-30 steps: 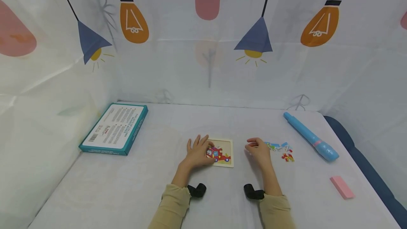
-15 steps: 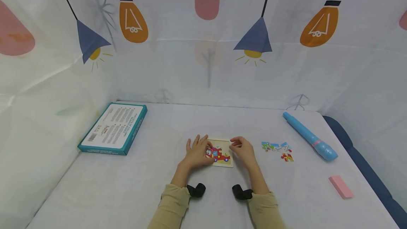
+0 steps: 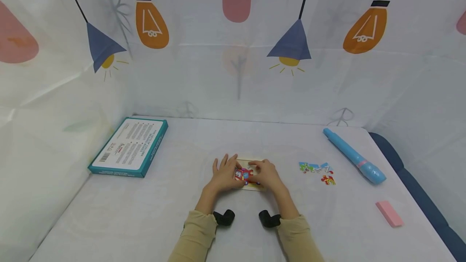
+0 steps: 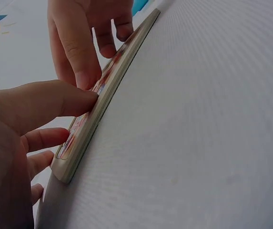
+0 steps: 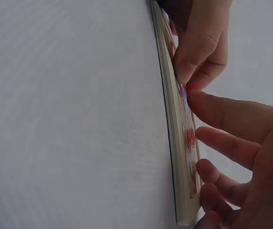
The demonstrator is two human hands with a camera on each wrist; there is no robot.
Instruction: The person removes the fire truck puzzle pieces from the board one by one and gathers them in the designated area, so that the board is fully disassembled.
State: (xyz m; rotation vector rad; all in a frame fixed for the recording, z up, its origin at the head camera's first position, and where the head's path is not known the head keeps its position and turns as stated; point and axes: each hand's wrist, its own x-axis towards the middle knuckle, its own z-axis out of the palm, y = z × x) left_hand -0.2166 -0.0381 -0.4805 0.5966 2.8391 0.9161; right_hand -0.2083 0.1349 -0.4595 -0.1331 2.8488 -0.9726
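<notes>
Touching with relaxed fingers, not closed round anything visible: left hand (image 3: 223, 175) and right hand (image 3: 268, 176) together on the picture puzzle (image 3: 239, 174), in middle of white table (image 3: 174, 221). Best to steady its frame (image 4: 86, 133) at left and press gently, evenly from right. Loose pieces (image 3: 314, 168) at right; teal box (image 3: 127, 144) far left, blue tube (image 3: 354, 155) far right, pink block (image 3: 389, 213) near right; behind, lamp-printed cloth wall (image 3: 204, 76).

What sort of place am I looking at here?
Probably a small tabletop activity or recording booth: white sheeting printed with lamps and bulbs surrounds a white table at the back and sides, where a puzzle board and loose pieces lie.
</notes>
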